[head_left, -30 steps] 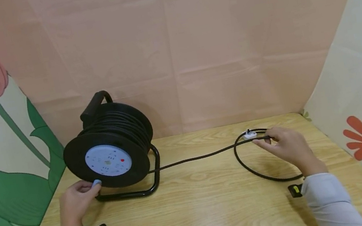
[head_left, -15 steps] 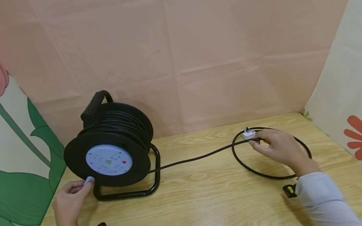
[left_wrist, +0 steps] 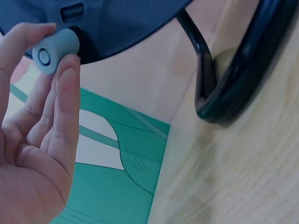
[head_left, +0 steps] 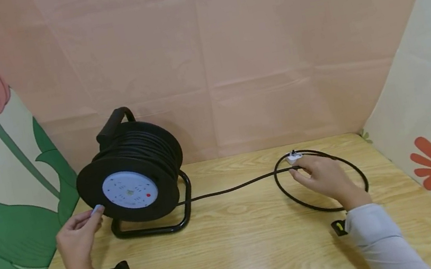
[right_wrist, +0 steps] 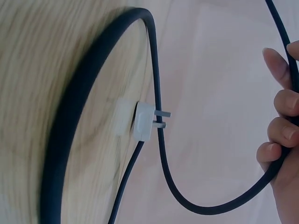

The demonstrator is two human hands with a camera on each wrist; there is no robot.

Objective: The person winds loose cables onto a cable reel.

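Note:
A black cable reel (head_left: 116,200) stands at the left of the table, with a light blue socket panel on its face. My left hand (head_left: 78,240) pinches the reel's small pale blue winding knob (left_wrist: 65,44) between thumb and fingers, at the lower left of the reel's rim. From the reel's underside a black cable (head_left: 229,190) runs right to my right hand (head_left: 327,179), which grips it with curled fingers, as the right wrist view shows. Past that hand the cable loops on the table and ends in a white plug (right_wrist: 144,122) with its metal pins showing.
The reel rests on a black tubular frame (head_left: 150,233). Both wrists carry black straps, with a black buckle (head_left: 338,227) by the right cuff. Behind the wooden table (head_left: 227,248) hangs a pinkish backdrop (head_left: 202,60), and flower-print panels stand at both sides.
The knob, with my left hand on it, has moved left and up as the reel turns clockwise. My right hand has moved left with the cable, towards the reel.

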